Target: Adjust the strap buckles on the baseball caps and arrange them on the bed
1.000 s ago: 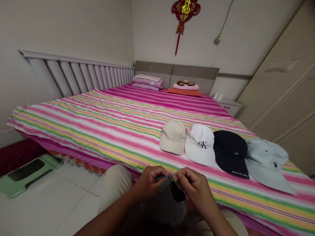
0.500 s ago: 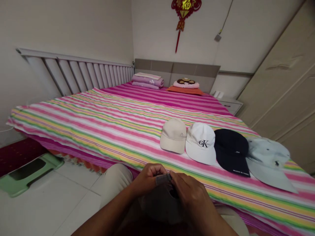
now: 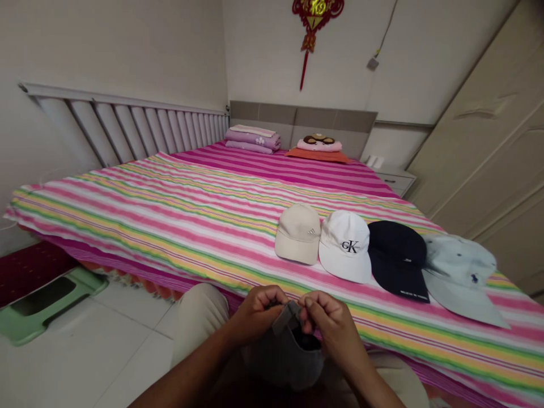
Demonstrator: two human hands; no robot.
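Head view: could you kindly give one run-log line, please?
left hand: holds grey fabric cap | right hand: at its grey strap

Large black letters, "CK", stood on the front of the white cap (image 3: 345, 245). The beige cap (image 3: 298, 234) bore a small slanted three-bar logo, the pale blue cap (image 3: 463, 277) a tiny dark emblem. White lettering edged the dark cap's (image 3: 398, 258) brim — too small to read surely — and a gold Chinese character, apparently 福, marked the red wall hanging (image 3: 314, 22).
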